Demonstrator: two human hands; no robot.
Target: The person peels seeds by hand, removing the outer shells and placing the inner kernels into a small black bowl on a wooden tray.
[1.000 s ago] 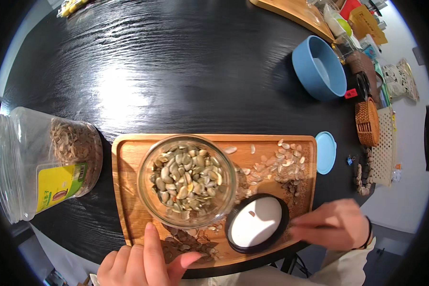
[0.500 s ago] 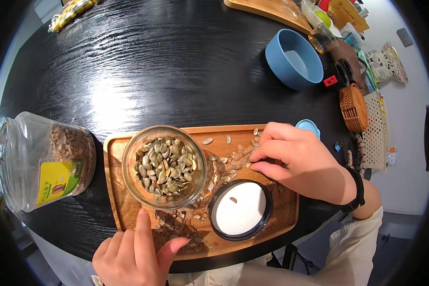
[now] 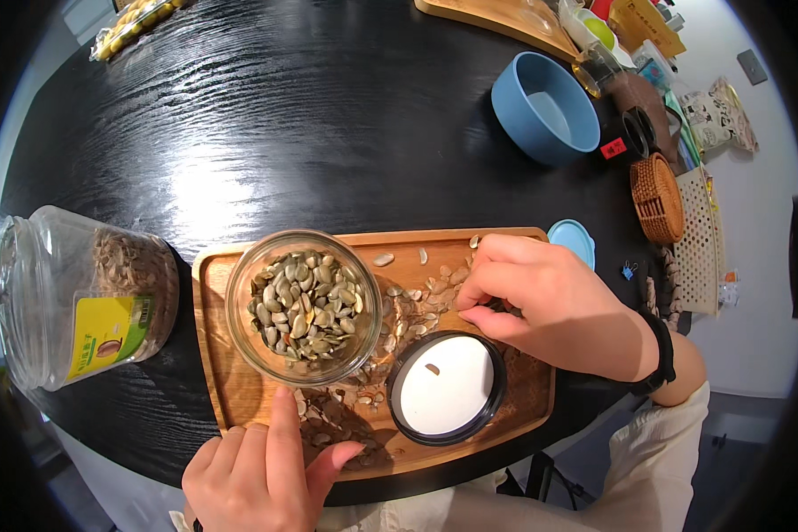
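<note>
A glass bowl (image 3: 239, 341) full of green pumpkin seed kernels (image 3: 303, 301) stands on the left part of a wooden tray (image 3: 470, 454). Pale seed shells (image 3: 417, 306) lie scattered over the tray. Beside the bowl is a round black lid with a white inside (image 3: 448, 395), one small brown piece on it. My left hand (image 3: 257, 470) is at the tray's front edge, index finger stretched toward the bowl and thumb apart, holding nothing. Over the shells at the tray's right, my right hand (image 3: 545, 293) has thumb and fingers pinched together; whatever is between them is hidden.
A clear plastic jar (image 3: 49, 293) of unshelled seeds stands left of the tray. Behind my right hand lies a small light-blue lid (image 3: 573, 241). A blue bowl (image 3: 545, 111), a round woven box (image 3: 658, 199) and a perforated cream basket (image 3: 699, 239) stand toward the right.
My left hand has shifted slightly right. My right hand has moved slightly left, its thumb and fingers still together over the shells.
</note>
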